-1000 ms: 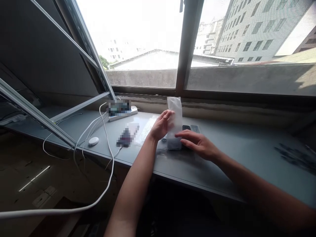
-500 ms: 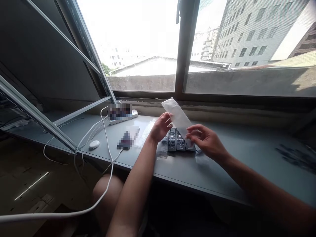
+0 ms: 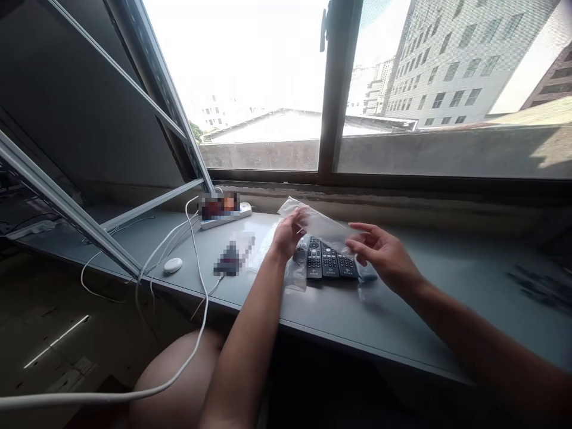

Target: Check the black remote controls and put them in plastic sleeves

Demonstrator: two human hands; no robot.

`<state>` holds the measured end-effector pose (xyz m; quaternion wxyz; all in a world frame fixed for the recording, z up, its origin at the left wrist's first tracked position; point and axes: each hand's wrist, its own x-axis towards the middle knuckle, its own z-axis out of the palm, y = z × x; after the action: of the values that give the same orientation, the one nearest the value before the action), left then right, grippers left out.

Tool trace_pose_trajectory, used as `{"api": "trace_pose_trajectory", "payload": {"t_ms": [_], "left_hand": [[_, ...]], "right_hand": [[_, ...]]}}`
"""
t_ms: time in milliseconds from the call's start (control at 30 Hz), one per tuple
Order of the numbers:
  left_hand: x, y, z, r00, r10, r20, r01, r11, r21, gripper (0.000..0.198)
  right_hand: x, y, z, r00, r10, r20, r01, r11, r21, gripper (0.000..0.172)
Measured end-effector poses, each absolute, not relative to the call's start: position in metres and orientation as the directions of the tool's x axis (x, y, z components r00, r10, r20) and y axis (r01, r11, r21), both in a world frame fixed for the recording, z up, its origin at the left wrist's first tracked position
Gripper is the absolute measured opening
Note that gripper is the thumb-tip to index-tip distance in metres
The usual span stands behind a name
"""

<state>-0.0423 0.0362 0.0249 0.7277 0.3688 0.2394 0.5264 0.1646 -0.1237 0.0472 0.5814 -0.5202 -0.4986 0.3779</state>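
Note:
A long, clear plastic bag (image 3: 325,227) is stretched slantwise between my two hands above the desk. My left hand (image 3: 288,235) grips its upper left end, fingers closed on the film. At the lower right end, my right hand (image 3: 378,247) pinches the plastic between thumb and fingers. Below the bag, black remote controls (image 3: 329,262) lie side by side on the desk, their upper parts partly covered by it. Crumpled clear plastic (image 3: 295,275) rests by the left remote, and more clear film (image 3: 367,287) lies at the right one.
A blurred-out device (image 3: 230,262) with a white cable lies left on the desk (image 3: 424,322). Behind it is a white power strip (image 3: 245,210). A round white disc (image 3: 173,265) sits near the front edge. White cables (image 3: 203,316) hang in front, beside a metal frame (image 3: 111,247).
The bag has tipped from steep to flatter, its upper left end now lower. My left hand has closed onto that end; the right hand still pinches the other.

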Motion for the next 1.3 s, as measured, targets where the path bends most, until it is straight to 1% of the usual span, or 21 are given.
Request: {"api": "trace_pose_trajectory", "payload": {"t_ms": [200, 300, 400, 500, 633, 767, 833, 900, 1033, 1167, 1300], "left_hand": [[-0.043, 0.042, 0.023, 0.207, 0.977, -0.053, -0.584, 0.166, 0.794, 0.026], [-0.043, 0.045, 0.020, 0.165, 0.984, -0.068, -0.574, 0.152, 0.804, 0.025], [-0.043, 0.046, 0.019, 0.165, 0.985, -0.056, -0.578, 0.143, 0.804, 0.025], [-0.043, 0.044, 0.018, 0.202, 0.979, -0.027, -0.567, 0.139, 0.812, 0.030], [-0.044, 0.037, 0.020, 0.327, 0.944, 0.030, -0.476, 0.138, 0.869, 0.038], [-0.043, 0.031, 0.023, 0.426, 0.904, 0.044, -0.371, 0.130, 0.920, 0.036], [-0.042, 0.030, 0.023, 0.434, 0.900, 0.049, -0.332, 0.109, 0.937, 0.033], [-0.042, 0.031, 0.022, 0.407, 0.912, 0.048, -0.314, 0.091, 0.945, 0.030], [-0.044, 0.034, 0.020, 0.379, 0.925, 0.031, -0.357, 0.115, 0.927, 0.033], [-0.044, 0.036, 0.018, 0.412, 0.911, 0.016, -0.370, 0.151, 0.917, 0.039], [-0.041, 0.036, 0.017, 0.444, 0.896, 0.023, -0.333, 0.141, 0.932, 0.035]], "right_hand": [[0.166, -0.120, 0.048, 0.279, 0.943, 0.184, 0.058, 0.175, -0.983, 0.074], [0.169, -0.118, 0.045, 0.300, 0.936, 0.183, 0.048, 0.176, -0.983, 0.070], [0.171, -0.117, 0.043, 0.324, 0.925, 0.198, 0.044, 0.194, -0.980, 0.066], [0.171, -0.117, 0.042, 0.328, 0.919, 0.218, 0.066, 0.208, -0.976, 0.064], [0.170, -0.117, 0.040, 0.324, 0.917, 0.231, 0.090, 0.213, -0.973, 0.064], [0.166, -0.117, 0.039, 0.317, 0.921, 0.228, 0.089, 0.210, -0.974, 0.063], [0.165, -0.118, 0.041, 0.316, 0.921, 0.229, 0.089, 0.212, -0.973, 0.063], [0.165, -0.119, 0.043, 0.305, 0.925, 0.226, 0.091, 0.208, -0.974, 0.065], [0.165, -0.122, 0.045, 0.292, 0.931, 0.221, 0.105, 0.198, -0.975, 0.070], [0.165, -0.123, 0.045, 0.290, 0.930, 0.225, 0.114, 0.200, -0.973, 0.067], [0.167, -0.120, 0.040, 0.290, 0.927, 0.239, 0.118, 0.213, -0.970, 0.064]]}}
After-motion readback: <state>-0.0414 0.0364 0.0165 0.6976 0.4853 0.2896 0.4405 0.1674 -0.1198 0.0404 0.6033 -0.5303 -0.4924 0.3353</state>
